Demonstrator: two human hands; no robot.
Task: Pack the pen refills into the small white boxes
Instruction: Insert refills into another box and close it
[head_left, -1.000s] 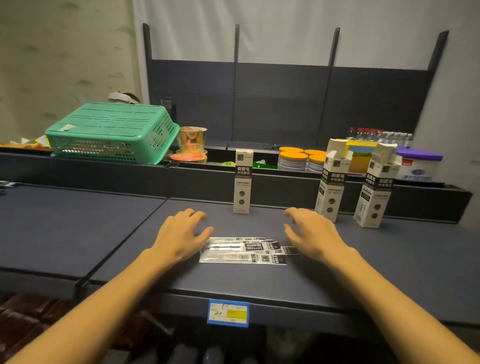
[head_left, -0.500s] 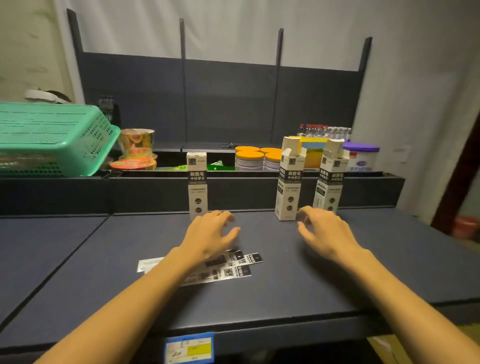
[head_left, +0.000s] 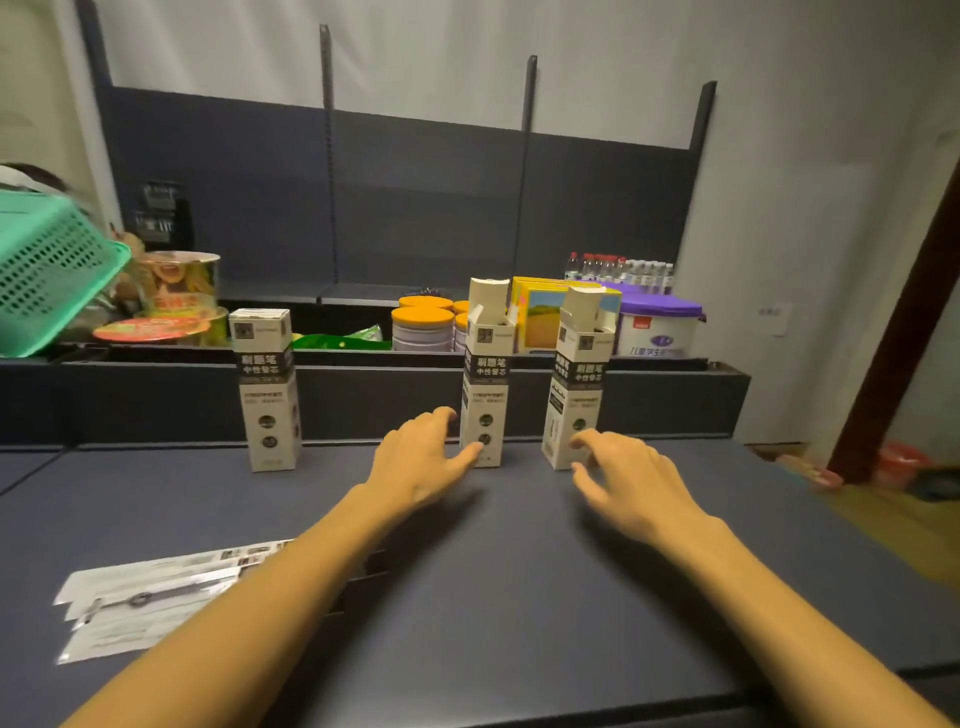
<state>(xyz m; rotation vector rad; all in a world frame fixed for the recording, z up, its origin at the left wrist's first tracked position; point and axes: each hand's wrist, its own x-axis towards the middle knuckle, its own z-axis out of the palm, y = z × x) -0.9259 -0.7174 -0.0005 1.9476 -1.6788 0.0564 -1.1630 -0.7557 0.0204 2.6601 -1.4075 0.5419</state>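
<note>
Both hands empty, fingers loosely spread: left hand (head_left: 423, 457) by the middle box (head_left: 485, 384), right hand (head_left: 631, 475) by the right box (head_left: 576, 384), both flaps up. Refills (head_left: 156, 597) sit lower left on the bench (head_left: 519, 597). I'd steady 1 open box low before feeding refills in.

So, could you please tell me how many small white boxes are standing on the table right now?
3. The closed box stands at the left; the middle box, flap open, is by the left hand; the right box, also open, is by the right hand.
</note>
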